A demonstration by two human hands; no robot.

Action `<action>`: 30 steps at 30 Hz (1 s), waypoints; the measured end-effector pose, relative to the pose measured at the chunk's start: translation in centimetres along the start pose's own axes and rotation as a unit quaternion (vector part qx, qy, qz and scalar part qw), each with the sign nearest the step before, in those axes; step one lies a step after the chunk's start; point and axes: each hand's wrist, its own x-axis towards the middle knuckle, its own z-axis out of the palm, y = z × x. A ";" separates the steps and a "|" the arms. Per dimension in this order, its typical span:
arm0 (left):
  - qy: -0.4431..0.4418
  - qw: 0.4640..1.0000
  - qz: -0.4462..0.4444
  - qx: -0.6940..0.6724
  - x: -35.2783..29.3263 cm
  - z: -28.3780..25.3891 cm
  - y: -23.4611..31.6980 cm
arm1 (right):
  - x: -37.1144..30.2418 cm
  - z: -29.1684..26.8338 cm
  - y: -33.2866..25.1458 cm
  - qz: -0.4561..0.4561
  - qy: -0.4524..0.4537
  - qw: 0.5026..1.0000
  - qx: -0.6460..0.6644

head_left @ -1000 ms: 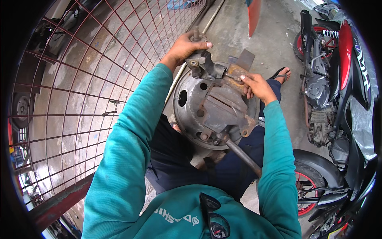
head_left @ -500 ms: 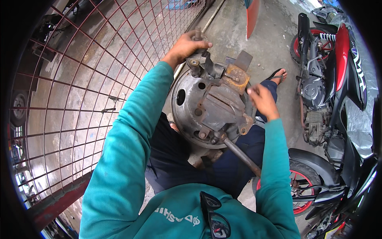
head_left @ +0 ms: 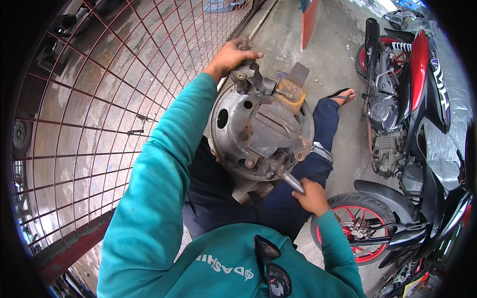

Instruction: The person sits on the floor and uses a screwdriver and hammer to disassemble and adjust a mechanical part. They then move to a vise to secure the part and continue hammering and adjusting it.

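A worn bench vise (head_left: 271,126) sits on a round steel wheel rim (head_left: 222,141) between my legs. My right hand (head_left: 313,197) is closed around the vise's bar handle (head_left: 292,183), which slants toward me from the screw end. At the far left of the vise, my left hand (head_left: 233,58) grips a dark metal part with a round bushing (head_left: 242,76) and an upright stud. That part reaches toward the vise jaws; whether they clamp it, I cannot tell. A rusty yellow-brown block (head_left: 289,94) sits at the vise's far end, beside a flat metal plate (head_left: 298,74).
A red wire mesh fence (head_left: 109,99) runs along the left. On the right stand a red and black motorcycle (head_left: 420,74) and a nearer wheel with a red rim (head_left: 360,223). An orange-red panel (head_left: 309,25) stands at the back. Sunglasses (head_left: 273,270) hang from my shirt.
My right hand has come down and toward me from beside the vise's far end and now grips the bar handle. The left hand keeps its hold on the metal part.
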 end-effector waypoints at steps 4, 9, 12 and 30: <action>0.024 0.999 0.020 0.015 0.2 -0.2 -0.5 | -4.9 -3.5 2.4 0.117 -0.018 0.962 0.247; 0.034 0.999 0.023 0.000 0.4 -0.1 -1.3 | -5.9 -10.4 1.8 0.148 0.083 0.929 0.330; 0.038 0.990 -0.014 -0.137 1.4 -0.8 -2.2 | -3.3 -15.6 -1.6 0.070 0.127 0.898 0.415; 0.018 1.000 -0.005 -0.006 0.1 0.1 -0.1 | 10.2 -21.5 -8.3 -0.025 0.022 0.939 0.343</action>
